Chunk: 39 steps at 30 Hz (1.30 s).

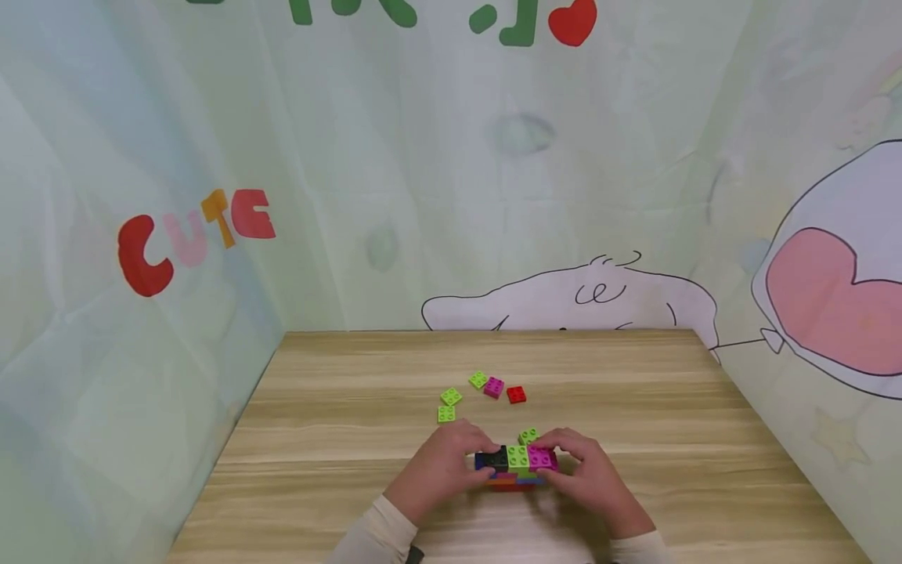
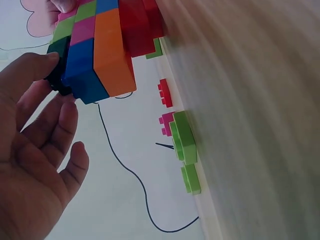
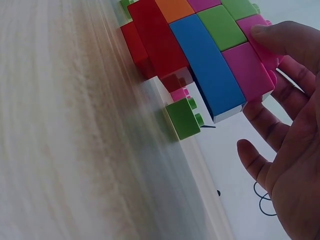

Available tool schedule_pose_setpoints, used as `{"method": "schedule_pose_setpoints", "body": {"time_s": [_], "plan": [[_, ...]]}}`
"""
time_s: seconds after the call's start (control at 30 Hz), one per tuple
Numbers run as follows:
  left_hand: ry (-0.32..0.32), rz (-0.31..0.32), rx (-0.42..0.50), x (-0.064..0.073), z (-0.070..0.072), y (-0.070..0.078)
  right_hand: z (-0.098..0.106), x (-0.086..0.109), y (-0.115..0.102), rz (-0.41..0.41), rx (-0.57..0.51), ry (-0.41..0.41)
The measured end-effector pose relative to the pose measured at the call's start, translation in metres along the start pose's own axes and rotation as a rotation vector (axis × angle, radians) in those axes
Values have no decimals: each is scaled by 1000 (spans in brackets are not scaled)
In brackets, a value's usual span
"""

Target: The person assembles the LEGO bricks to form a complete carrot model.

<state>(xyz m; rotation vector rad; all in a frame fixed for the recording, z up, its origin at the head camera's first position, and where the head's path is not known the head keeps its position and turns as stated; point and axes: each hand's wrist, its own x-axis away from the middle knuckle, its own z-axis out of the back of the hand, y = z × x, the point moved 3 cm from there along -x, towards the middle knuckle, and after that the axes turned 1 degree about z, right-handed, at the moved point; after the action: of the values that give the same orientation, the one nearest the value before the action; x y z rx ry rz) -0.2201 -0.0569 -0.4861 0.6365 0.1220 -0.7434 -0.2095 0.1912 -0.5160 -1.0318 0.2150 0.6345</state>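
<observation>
A stepped stack of toy building bricks [image 1: 517, 474] stands on the table in front of me, wider at the top than at its red base. My left hand [image 1: 438, 468] pinches the black brick [image 1: 496, 457] at the left end of the top row between thumb and fingers. At the other end, my right hand [image 1: 590, 479] grips the magenta brick [image 1: 541, 457]. Between them sits a lime green brick [image 1: 517, 456]. Lower layers show an orange brick [image 2: 114, 55], a long blue brick [image 3: 207, 67] and red bricks [image 3: 157, 37].
Just behind the stack lies a loose green brick [image 1: 528, 436]. Farther back are several lime bricks [image 1: 451, 396], a magenta brick [image 1: 494, 387] and a red brick [image 1: 517, 394]. The wooden table [image 1: 317, 439] meets a printed cloth backdrop [image 1: 338, 196] at its back and sides.
</observation>
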Motion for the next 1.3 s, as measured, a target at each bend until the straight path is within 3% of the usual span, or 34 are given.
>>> {"method": "schedule_pose_setpoints", "body": {"time_s": [0.2, 0.43, 0.53, 0.77, 0.97, 1.03, 1.1, 1.3], "plan": [[-34, 34, -44, -2, 2, 5, 0, 0, 1, -42, -1, -3], [-10, 53, -60, -1, 2, 8, 1, 1, 3, -71, -7, -15], [0, 90, 11, 0, -1, 6, 1, 1, 3, -76, -19, -12], [-76, 294, 234, 8, -10, -13, 0, 2, 4, -70, 17, 14], [-43, 340, 383, 16, -13, -30, 6, -1, 27, -224, 14, 142], [-34, 349, 423, 18, -13, -33, 4, -4, 41, -289, 52, 115], [-37, 373, 451, 19, -14, -36, 0, -9, 51, -302, 98, 54], [-61, 393, 513, 20, -20, -39, -11, -20, 60, -260, 172, -59]]}}
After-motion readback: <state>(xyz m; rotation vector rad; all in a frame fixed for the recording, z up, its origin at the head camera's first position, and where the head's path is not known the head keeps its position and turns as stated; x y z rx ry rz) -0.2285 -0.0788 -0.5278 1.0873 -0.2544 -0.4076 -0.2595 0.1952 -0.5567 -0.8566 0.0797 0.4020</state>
